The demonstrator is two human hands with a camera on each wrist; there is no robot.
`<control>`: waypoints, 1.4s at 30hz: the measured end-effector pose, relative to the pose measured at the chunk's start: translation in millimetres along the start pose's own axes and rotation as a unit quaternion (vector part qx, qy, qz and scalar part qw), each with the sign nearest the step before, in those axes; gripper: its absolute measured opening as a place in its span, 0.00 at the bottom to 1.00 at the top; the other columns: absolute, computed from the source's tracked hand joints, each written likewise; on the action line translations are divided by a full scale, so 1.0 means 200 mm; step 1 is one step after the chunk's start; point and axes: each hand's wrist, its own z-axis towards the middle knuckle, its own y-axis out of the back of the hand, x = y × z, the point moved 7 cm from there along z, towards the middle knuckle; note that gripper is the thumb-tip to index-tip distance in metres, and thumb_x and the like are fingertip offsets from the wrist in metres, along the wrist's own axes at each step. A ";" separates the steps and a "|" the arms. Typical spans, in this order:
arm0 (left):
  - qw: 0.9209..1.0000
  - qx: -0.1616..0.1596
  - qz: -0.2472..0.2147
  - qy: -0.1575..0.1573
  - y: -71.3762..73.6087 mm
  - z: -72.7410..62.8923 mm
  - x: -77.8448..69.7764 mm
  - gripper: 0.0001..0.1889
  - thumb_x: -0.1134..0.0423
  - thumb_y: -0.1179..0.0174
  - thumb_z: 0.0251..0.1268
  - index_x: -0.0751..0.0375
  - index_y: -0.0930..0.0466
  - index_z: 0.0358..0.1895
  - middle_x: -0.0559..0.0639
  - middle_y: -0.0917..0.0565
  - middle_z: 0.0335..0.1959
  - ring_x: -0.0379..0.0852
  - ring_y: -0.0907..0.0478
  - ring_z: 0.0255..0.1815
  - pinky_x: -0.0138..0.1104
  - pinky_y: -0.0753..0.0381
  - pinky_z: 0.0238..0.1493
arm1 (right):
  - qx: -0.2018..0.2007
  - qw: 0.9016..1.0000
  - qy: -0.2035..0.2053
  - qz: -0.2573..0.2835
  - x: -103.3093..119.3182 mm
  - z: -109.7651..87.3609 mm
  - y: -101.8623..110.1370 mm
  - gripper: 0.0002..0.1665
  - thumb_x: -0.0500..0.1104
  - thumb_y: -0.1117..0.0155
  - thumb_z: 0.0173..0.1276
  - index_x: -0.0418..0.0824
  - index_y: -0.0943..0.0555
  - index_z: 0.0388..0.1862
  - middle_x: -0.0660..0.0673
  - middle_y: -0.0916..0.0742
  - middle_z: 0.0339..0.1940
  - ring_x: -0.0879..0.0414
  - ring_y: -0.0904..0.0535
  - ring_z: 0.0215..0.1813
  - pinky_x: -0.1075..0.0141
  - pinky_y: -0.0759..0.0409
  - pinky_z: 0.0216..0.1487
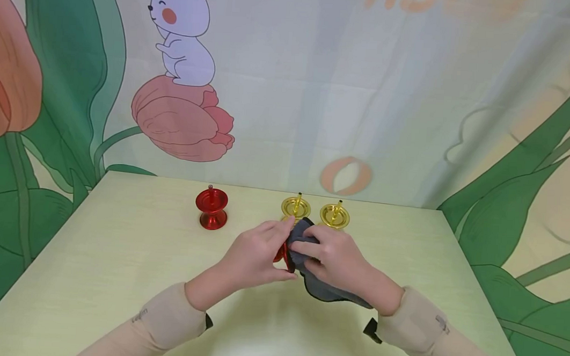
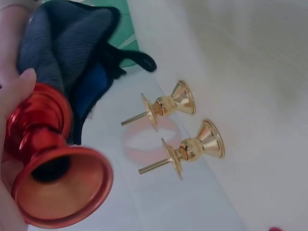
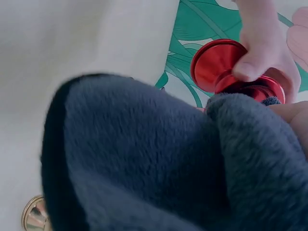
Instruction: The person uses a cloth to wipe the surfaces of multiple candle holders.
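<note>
My left hand (image 1: pixel 257 252) grips a shiny red candle holder (image 2: pixel 42 143) around its middle, lifted off the table and tipped on its side. Its hollow, flared base faces the left wrist camera. In the head view my fingers and the cloth hide most of it. My right hand (image 1: pixel 335 258) holds a fluffy dark grey cloth (image 1: pixel 321 288) with a black edge, bunched against the holder's dish end. Part of the cloth hangs down below my right palm. In the right wrist view, the cloth (image 3: pixel 139 144) fills much of the picture.
Just beyond my hands, two gold candle holders (image 1: pixel 334 217) with upright spikes stand side by side. Farther left, another red candle holder (image 1: pixel 212 202) stands upright on the pale table (image 1: pixel 131 256). A printed curtain (image 1: pixel 280 91) hangs behind the table's back edge.
</note>
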 end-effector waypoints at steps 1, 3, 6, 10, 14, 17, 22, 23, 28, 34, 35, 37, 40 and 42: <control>0.999 -0.021 0.020 -0.018 0.01 0.00 -0.01 0.49 0.40 0.30 0.29 0.67 0.33 0.58 0.53 0.20 0.47 0.45 0.24 0.47 0.31 0.20 0.39 | 0.003 1.000 -0.011 0.013 -0.01 0.00 0.00 0.16 0.38 0.31 0.42 0.48 0.16 0.35 0.45 0.20 0.31 0.56 0.24 0.29 0.67 0.23 0.27; 0.995 -0.061 0.059 -0.047 0.02 -0.01 -0.03 0.49 0.39 0.30 0.28 0.68 0.31 0.56 0.53 0.20 0.48 0.46 0.24 0.47 0.31 0.21 0.42 | 0.007 0.999 -0.029 0.033 -0.02 0.01 0.00 0.16 0.37 0.31 0.43 0.46 0.16 0.35 0.45 0.19 0.31 0.56 0.24 0.29 0.68 0.23 0.27; 0.990 -0.096 0.082 -0.066 0.03 -0.02 -0.05 0.49 0.39 0.30 0.27 0.69 0.30 0.55 0.54 0.20 0.48 0.47 0.23 0.47 0.32 0.23 0.48 | 0.005 0.998 -0.042 0.046 -0.02 0.01 0.00 0.17 0.37 0.32 0.42 0.44 0.16 0.36 0.45 0.19 0.30 0.57 0.23 0.29 0.68 0.23 0.27; 0.996 -0.059 0.045 -0.043 0.02 -0.01 -0.03 0.52 0.36 0.31 0.26 0.67 0.34 0.59 0.54 0.21 0.50 0.47 0.26 0.51 0.35 0.28 0.54 | -0.003 0.999 -0.035 0.032 -0.02 0.00 0.01 0.17 0.38 0.32 0.42 0.45 0.17 0.35 0.45 0.19 0.30 0.56 0.23 0.29 0.67 0.23 0.27; 0.998 0.038 -0.034 0.022 -0.01 0.02 0.04 0.54 0.35 0.33 0.27 0.61 0.38 0.63 0.50 0.23 0.51 0.46 0.30 0.55 0.37 0.30 0.56 | -0.010 0.999 -0.023 0.021 -0.03 -0.01 0.00 0.16 0.38 0.32 0.40 0.45 0.17 0.34 0.46 0.19 0.30 0.57 0.24 0.29 0.66 0.23 0.26; 0.985 0.122 -0.097 0.068 -0.04 0.04 0.08 0.51 0.35 0.34 0.31 0.58 0.39 0.64 0.48 0.24 0.52 0.44 0.30 0.54 0.35 0.27 0.52 | -0.016 1.000 -0.011 0.024 -0.03 -0.01 -0.01 0.16 0.38 0.32 0.40 0.45 0.17 0.33 0.46 0.20 0.30 0.57 0.24 0.29 0.66 0.23 0.26; 0.961 0.194 -0.165 0.111 -0.09 0.04 0.10 0.48 0.37 0.34 0.34 0.58 0.38 0.63 0.47 0.23 0.47 0.37 0.28 0.41 0.26 0.25 0.37 | -0.016 0.999 -0.006 0.034 -0.03 -0.01 -0.02 0.16 0.38 0.33 0.40 0.45 0.18 0.33 0.46 0.20 0.30 0.57 0.24 0.29 0.67 0.23 0.26; 0.962 0.189 -0.166 0.109 -0.09 0.04 0.10 0.48 0.38 0.34 0.33 0.58 0.36 0.62 0.46 0.23 0.46 0.36 0.28 0.38 0.25 0.25 0.35 | -0.012 0.999 -0.011 0.037 -0.03 -0.01 -0.02 0.16 0.38 0.33 0.41 0.45 0.18 0.34 0.46 0.20 0.30 0.57 0.24 0.29 0.67 0.23 0.26; 0.989 0.095 -0.100 0.057 -0.06 0.04 0.06 0.45 0.38 0.32 0.29 0.59 0.31 0.55 0.46 0.23 0.46 0.37 0.27 0.40 0.25 0.24 0.34 | 0.027 0.995 -0.070 0.068 -0.07 -0.01 -0.04 0.16 0.38 0.35 0.44 0.43 0.18 0.36 0.47 0.19 0.31 0.58 0.24 0.30 0.69 0.24 0.27; 1.000 -0.017 -0.016 -0.002 -0.02 0.02 0.00 0.46 0.37 0.31 0.27 0.62 0.30 0.54 0.51 0.22 0.48 0.45 0.26 0.51 0.32 0.23 0.48 | 0.077 0.980 -0.139 0.118 -0.11 -0.02 -0.06 0.15 0.37 0.38 0.48 0.41 0.18 0.39 0.46 0.18 0.34 0.58 0.23 0.32 0.71 0.24 0.30; 1.000 -0.007 -0.018 0.003 -0.02 0.02 0.00 0.47 0.36 0.32 0.27 0.62 0.31 0.56 0.51 0.22 0.49 0.45 0.27 0.52 0.33 0.25 0.50 | 0.079 0.980 -0.138 0.119 -0.11 -0.02 -0.06 0.15 0.37 0.38 0.48 0.41 0.18 0.39 0.46 0.18 0.34 0.58 0.23 0.32 0.71 0.24 0.30; 0.999 0.030 -0.038 0.012 -0.03 0.03 0.02 0.49 0.36 0.32 0.27 0.62 0.32 0.58 0.51 0.23 0.51 0.46 0.28 0.53 0.34 0.27 0.53 | 0.079 0.981 -0.130 0.117 -0.10 -0.02 -0.05 0.15 0.37 0.38 0.48 0.41 0.18 0.38 0.47 0.18 0.34 0.58 0.23 0.32 0.71 0.24 0.30; 0.987 0.131 -0.086 0.044 -0.06 0.05 0.05 0.51 0.34 0.35 0.30 0.61 0.37 0.62 0.49 0.24 0.53 0.45 0.29 0.54 0.35 0.28 0.55 | 0.065 0.984 -0.108 0.123 -0.09 -0.03 -0.05 0.15 0.36 0.37 0.47 0.41 0.18 0.38 0.47 0.18 0.34 0.58 0.23 0.33 0.71 0.23 0.30; 0.972 0.189 -0.123 0.065 -0.08 0.05 0.08 0.52 0.34 0.36 0.33 0.60 0.40 0.64 0.48 0.25 0.55 0.44 0.29 0.54 0.35 0.28 0.54 | 0.055 0.985 -0.096 0.133 -0.08 -0.03 -0.05 0.15 0.36 0.38 0.47 0.41 0.18 0.37 0.47 0.18 0.34 0.58 0.23 0.33 0.71 0.23 0.30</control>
